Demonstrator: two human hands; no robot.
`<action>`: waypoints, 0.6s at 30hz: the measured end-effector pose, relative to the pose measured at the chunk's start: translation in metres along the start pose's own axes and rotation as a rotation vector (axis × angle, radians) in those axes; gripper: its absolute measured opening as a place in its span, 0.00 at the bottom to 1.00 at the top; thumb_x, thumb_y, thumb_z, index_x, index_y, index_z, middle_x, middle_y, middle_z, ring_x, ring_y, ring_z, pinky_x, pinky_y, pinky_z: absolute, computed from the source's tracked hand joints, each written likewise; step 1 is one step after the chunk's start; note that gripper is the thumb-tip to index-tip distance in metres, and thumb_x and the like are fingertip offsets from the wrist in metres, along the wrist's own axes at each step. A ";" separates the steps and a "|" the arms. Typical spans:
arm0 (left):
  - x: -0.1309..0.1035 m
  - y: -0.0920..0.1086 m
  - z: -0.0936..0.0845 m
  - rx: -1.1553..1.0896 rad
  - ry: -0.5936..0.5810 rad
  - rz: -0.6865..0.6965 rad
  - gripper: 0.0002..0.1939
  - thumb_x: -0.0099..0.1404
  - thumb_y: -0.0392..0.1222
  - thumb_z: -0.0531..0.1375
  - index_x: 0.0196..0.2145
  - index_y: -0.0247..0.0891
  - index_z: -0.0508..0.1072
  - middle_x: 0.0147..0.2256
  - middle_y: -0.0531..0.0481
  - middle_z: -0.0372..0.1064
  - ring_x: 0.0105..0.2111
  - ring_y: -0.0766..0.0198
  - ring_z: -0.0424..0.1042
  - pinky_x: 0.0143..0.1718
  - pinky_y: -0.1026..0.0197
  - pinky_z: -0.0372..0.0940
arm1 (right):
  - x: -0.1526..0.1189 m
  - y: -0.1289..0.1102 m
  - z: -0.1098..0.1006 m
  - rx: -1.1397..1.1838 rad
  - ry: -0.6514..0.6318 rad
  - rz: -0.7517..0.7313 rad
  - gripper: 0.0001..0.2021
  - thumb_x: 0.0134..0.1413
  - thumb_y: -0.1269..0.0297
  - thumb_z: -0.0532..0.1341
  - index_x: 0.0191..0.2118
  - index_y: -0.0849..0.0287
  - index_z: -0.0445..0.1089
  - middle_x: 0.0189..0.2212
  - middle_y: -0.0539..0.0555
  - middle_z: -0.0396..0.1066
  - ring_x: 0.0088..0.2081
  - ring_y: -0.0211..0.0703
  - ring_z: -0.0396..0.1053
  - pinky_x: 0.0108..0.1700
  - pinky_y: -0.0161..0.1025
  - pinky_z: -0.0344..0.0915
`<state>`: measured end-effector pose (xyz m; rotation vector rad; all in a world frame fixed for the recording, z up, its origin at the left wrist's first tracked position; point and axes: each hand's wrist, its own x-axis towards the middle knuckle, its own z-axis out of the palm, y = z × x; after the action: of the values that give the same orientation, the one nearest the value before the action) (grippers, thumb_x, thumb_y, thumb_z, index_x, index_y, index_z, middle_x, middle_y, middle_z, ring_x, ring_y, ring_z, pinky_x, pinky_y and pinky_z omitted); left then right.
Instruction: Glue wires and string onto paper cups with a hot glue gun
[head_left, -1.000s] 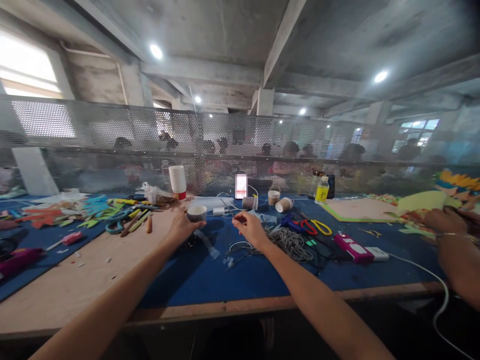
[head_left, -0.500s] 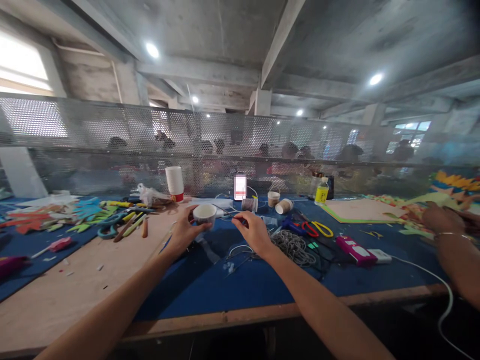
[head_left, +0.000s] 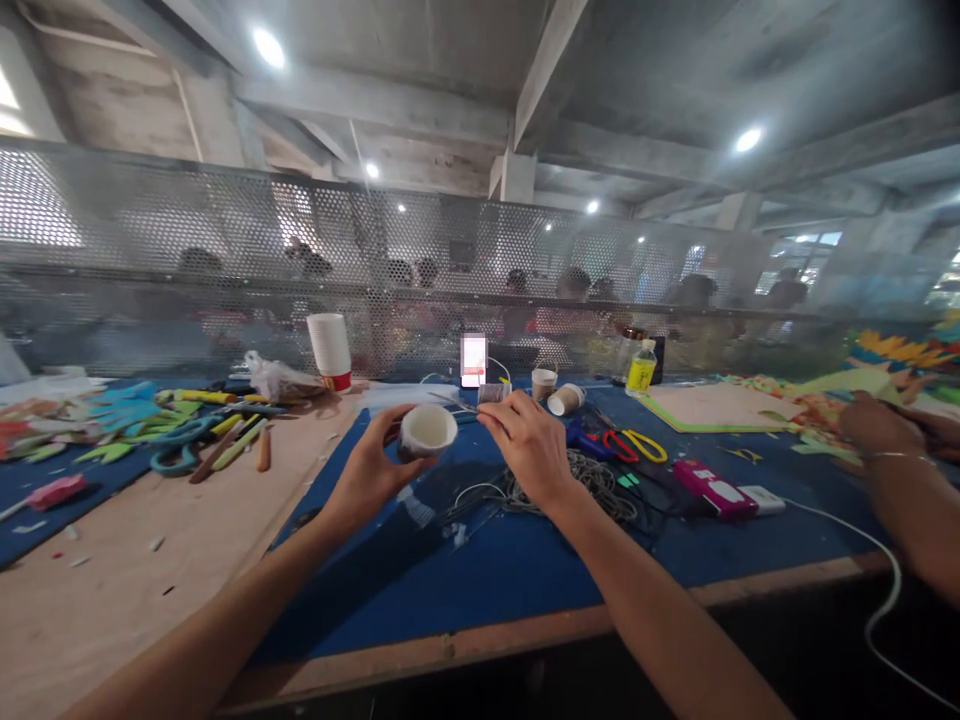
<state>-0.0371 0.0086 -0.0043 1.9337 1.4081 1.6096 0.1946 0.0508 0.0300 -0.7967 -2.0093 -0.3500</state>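
white-lined paper cup (head_left: 428,428) sits clamped between the left hand's (head_left: 373,465) thumb and fingers; too hard a squeeze could buckle its wall. right of the cup, the right hand's (head_left: 531,445) fingertips press together, on what cannot be told; grey cord (head_left: 604,487), tangled farther right, could snag that wrist.

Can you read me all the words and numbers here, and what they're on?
Nothing can be read for sure.
Yellow bottle label: dark marks, too small and blurred.
Glowing screen: pixelated, unreadable.
Magenta object: pale patch, no readable letters.
Paper cup in the left hand: no readable print.
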 end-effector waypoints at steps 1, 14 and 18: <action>-0.001 0.001 0.000 0.002 -0.007 0.003 0.35 0.53 0.46 0.70 0.56 0.41 0.64 0.55 0.41 0.68 0.54 0.51 0.70 0.56 0.49 0.64 | 0.000 0.000 -0.001 0.000 0.006 0.001 0.11 0.68 0.61 0.55 0.47 0.52 0.75 0.36 0.53 0.71 0.40 0.41 0.70 0.39 0.37 0.64; -0.004 0.005 0.005 -0.261 -0.152 -0.200 0.38 0.49 0.45 0.71 0.57 0.43 0.65 0.53 0.43 0.71 0.53 0.48 0.71 0.54 0.48 0.66 | 0.004 0.000 -0.006 0.066 -0.025 0.013 0.10 0.68 0.65 0.55 0.48 0.54 0.72 0.40 0.53 0.74 0.43 0.41 0.71 0.42 0.37 0.65; -0.005 0.005 0.006 -0.381 -0.222 -0.298 0.36 0.48 0.44 0.71 0.55 0.46 0.68 0.53 0.42 0.72 0.53 0.45 0.71 0.51 0.47 0.68 | 0.012 0.002 -0.018 0.013 -0.120 -0.020 0.08 0.65 0.67 0.58 0.44 0.54 0.74 0.39 0.52 0.73 0.42 0.40 0.71 0.38 0.36 0.64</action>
<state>-0.0287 0.0049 -0.0058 1.5468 1.1387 1.3599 0.2034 0.0477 0.0495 -0.8066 -2.1309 -0.3061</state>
